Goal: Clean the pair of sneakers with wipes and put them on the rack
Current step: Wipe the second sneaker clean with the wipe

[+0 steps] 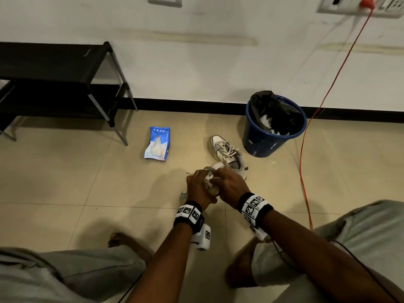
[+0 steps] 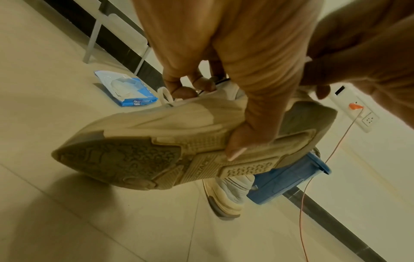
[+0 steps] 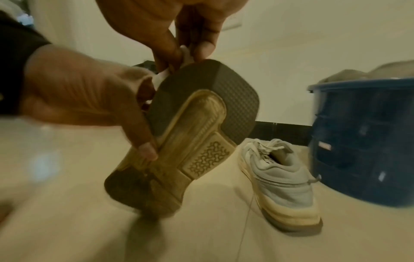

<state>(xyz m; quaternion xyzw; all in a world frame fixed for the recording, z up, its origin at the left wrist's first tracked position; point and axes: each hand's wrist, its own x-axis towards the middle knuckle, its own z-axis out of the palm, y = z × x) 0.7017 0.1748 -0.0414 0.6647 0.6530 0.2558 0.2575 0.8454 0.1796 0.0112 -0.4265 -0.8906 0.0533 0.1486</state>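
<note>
I hold one grey-and-white sneaker off the floor with its sole turned outward. My left hand grips it, thumb on the sole and fingers hooked into the opening. My right hand pinches a white wipe against the sneaker's heel end. In the head view both hands hide most of this shoe. The second sneaker stands upright on the floor just beyond my hands. The black shoe rack stands against the wall at far left.
A blue pack of wipes lies open on the tiles left of the sneakers. A blue bin with a black liner and used wipes stands close behind the second sneaker. An orange cable runs down the wall and across the floor at right.
</note>
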